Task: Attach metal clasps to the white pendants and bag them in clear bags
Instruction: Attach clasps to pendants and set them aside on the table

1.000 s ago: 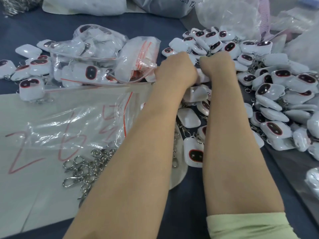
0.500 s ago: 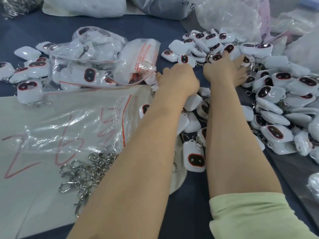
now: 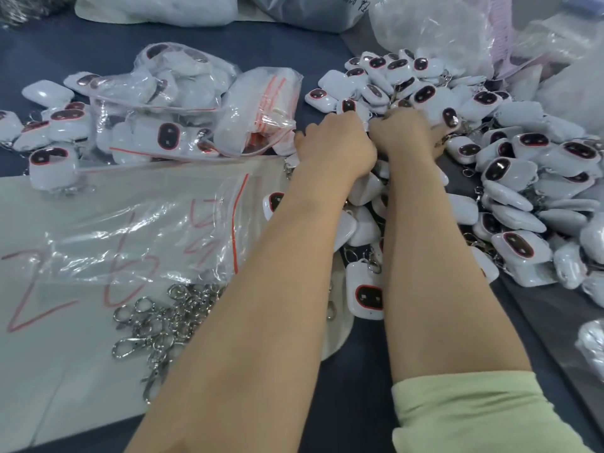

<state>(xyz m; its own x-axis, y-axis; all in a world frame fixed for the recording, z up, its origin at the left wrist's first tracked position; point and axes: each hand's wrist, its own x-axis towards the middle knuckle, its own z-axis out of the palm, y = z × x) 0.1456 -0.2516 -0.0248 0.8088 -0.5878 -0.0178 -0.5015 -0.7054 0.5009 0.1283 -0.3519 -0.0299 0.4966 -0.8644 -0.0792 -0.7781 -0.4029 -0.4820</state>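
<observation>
A pale green sleeve (image 3: pixel 474 413) covers the nearest part of the right forearm; the left forearm is bare. Both arms reach out over a dark blue table surface (image 3: pixel 369 387).

To the left lies a white sheet (image 3: pixel 49 338) with red marks on it, cut off by the left edge. On it sits a tangled heap of metal clasps (image 3: pixel 157 322), too knotted to count and partly hidden under the left arm. Just beyond the heap is one crumpled, flat clear bag (image 3: pixel 147 237) with a red zip line.

Between the forearms one white pendant (image 3: pixel 365 294) lies face up, a clasp at its top.

The left hand (image 3: pixel 333 142) and right hand (image 3: pixel 405 132) sit side by side, almost touching, at the edge of the pile of white pendants (image 3: pixel 523 178). That pile spreads to the right edge and holds dozens, more than can be counted. Both hands show only their backs and knuckles. The fingers curl away from the camera into the pile, so I cannot tell what they hold, if anything.

Left of the hands are two filled clear bags (image 3: pixel 170 103), side by side, with a few loose pendants (image 3: pixel 52 165) beyond them to the left.

Farthest off, large plastic sacks (image 3: pixel 157 8) and crumpled clear film (image 3: pixel 434 27) line the far edge, cut off at the top. The room past them is out of view.
</observation>
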